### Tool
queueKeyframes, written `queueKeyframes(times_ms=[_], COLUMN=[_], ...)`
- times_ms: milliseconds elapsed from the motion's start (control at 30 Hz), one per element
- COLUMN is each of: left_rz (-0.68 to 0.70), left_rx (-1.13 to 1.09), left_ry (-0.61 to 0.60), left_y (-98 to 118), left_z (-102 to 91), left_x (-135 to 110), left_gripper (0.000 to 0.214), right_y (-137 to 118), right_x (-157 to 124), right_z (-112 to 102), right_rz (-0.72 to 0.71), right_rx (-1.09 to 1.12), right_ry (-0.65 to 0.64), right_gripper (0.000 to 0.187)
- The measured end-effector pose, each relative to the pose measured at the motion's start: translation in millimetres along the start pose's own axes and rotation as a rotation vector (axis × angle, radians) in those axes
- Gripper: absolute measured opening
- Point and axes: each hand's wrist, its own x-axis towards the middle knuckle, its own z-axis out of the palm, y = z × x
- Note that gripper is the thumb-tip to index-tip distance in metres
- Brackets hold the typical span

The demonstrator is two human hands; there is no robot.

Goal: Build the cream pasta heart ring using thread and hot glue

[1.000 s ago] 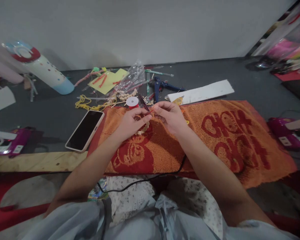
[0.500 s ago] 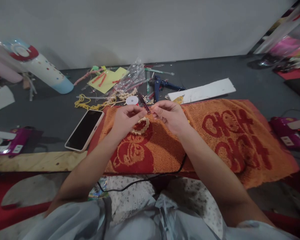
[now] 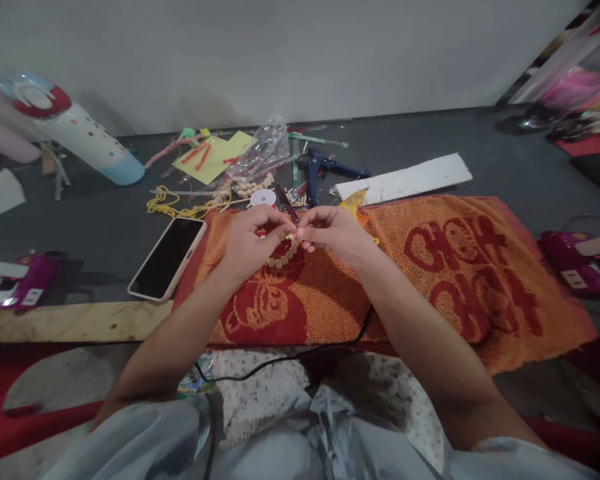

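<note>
Both hands meet above the far edge of an orange and red towel (image 3: 430, 267). My left hand (image 3: 250, 241) pinches one end of a short string of pale beads (image 3: 284, 256), which hangs in a curve below the fingers. My right hand (image 3: 336, 235) pinches the other end, fingertips almost touching the left hand's. A small red spool with a white top (image 3: 263, 198) stands just beyond the hands.
A phone (image 3: 168, 257) lies face up left of the towel. Beyond lie a blue hand tool (image 3: 316, 171), a white strip (image 3: 405, 179), a clear plastic bag (image 3: 261, 151), yellow cord (image 3: 169, 203) and yellow paper (image 3: 215, 156). A white bottle (image 3: 75, 137) lies far left; purple devices (image 3: 575, 261) sit at both sides.
Both hands have drawn slightly nearer and lower over the towel, and the bead string now hangs as a curve between the two pinches.
</note>
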Motion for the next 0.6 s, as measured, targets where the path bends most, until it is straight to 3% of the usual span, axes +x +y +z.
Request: queueKeyframes(times_ms=[367, 600], left_rz=[0.136, -0.097], left_rx=[-0.019, -0.166], left_ry=[-0.075, -0.140], left_y=[0.9, 2.1], left_z=[-3.5, -0.9], left_x=[1.8, 1.9], left_gripper=[0.032, 0.037], right_y=[-2.6, -3.0], right_x=[-1.5, -3.0], right_z=[-4.9, -3.6], right_rz=[0.084, 0.108], right_rx=[-0.079, -0.035], right_ry=[-0.140, -0.143], right_gripper=[0.032, 0.028])
